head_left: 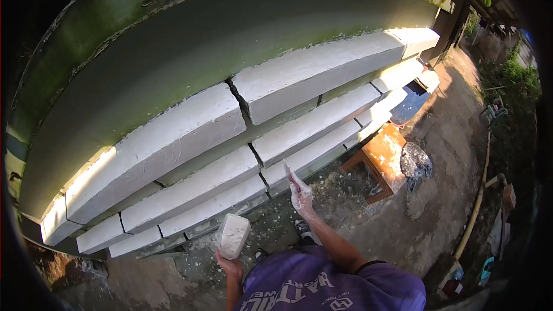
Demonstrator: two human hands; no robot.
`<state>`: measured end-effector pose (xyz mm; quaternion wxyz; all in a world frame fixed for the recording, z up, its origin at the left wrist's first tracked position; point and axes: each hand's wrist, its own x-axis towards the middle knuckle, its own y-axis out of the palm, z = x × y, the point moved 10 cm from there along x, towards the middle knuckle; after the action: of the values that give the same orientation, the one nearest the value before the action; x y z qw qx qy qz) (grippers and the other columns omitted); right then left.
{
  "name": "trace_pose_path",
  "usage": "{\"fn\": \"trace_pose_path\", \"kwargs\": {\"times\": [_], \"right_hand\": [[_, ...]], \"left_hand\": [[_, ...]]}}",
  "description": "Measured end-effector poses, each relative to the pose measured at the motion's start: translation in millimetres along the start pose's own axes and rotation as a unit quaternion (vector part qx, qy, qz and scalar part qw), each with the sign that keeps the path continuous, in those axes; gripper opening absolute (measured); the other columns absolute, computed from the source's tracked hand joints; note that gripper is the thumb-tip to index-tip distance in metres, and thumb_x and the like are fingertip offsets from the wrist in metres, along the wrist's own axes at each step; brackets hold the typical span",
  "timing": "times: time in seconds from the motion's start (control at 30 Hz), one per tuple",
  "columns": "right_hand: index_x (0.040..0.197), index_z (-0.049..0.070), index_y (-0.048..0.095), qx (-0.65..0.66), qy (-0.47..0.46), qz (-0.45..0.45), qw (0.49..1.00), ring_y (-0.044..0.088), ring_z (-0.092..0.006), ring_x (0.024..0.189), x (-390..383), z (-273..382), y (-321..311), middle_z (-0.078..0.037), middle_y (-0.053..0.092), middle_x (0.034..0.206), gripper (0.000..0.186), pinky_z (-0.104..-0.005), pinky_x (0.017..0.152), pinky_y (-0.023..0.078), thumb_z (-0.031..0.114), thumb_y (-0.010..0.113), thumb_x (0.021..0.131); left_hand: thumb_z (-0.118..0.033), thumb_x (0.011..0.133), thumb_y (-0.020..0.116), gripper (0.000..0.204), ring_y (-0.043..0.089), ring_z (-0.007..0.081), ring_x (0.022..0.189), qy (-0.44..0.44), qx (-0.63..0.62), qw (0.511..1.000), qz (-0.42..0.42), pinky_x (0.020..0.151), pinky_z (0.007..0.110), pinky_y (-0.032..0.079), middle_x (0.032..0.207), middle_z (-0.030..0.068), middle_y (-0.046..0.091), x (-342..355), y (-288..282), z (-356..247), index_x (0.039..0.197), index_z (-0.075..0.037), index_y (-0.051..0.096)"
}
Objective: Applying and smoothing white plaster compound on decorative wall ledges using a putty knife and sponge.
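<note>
My left hand (pixel 228 264) grips a pale, rounded rectangular tub-like piece (pixel 234 236) from below; its face is covered in thick white paste. My right hand (pixel 300 197), coated in white, reaches toward the wall with its fingers stretched out edge-on; no tool can be made out in it. Just past its fingertips is the lower tier of long white ledge blocks (pixel 311 156). Above that runs a larger white ledge (pixel 322 75) with a dark vertical gap near its middle.
A green-stained wall (pixel 230 29) rises behind the ledges. To the right stand an orange stool (pixel 387 158), a dark crumpled plastic bag (pixel 415 161) and a blue container (pixel 410 103). White crumbs litter the concrete ground (pixel 368 230). A long pipe (pixel 475 213) lies farther right.
</note>
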<state>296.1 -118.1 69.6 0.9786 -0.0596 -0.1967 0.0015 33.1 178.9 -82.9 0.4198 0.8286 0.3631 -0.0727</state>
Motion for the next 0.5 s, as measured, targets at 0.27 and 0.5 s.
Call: {"fn": "trace_pose_path", "kwargs": {"times": [0.27,0.5], "right_hand": [[0.14,0.003,0.044,-0.093,-0.022,-0.295,0.951,0.058,-0.0127,0.098,99.3,15.2,-143.2,-0.015,0.057,0.131,0.056,-0.0254,0.083,0.046,-0.011,0.041,0.085],[0.133,0.003,0.052,-0.096,-0.175,-0.183,0.963,0.051,-0.0256,0.126,68.0,86.2,-46.5,-0.016,0.056,0.132,0.057,-0.033,0.107,0.035,-0.017,0.04,0.082]], "left_hand": [[-0.045,0.097,0.034,0.051,0.055,0.0257,0.117,0.003,-0.013,1.0,-0.008,0.093,0.04,0.047,0.131,0.006,0.055,-7.2,13.1,-10.5,0.134,-0.013,0.047],[-0.048,0.095,0.034,0.055,0.052,0.0268,0.121,0.006,0.0,1.0,-0.013,0.096,0.043,0.043,0.132,0.0064,0.054,-0.7,-2.5,-4.0,0.136,-0.013,0.045]]}}
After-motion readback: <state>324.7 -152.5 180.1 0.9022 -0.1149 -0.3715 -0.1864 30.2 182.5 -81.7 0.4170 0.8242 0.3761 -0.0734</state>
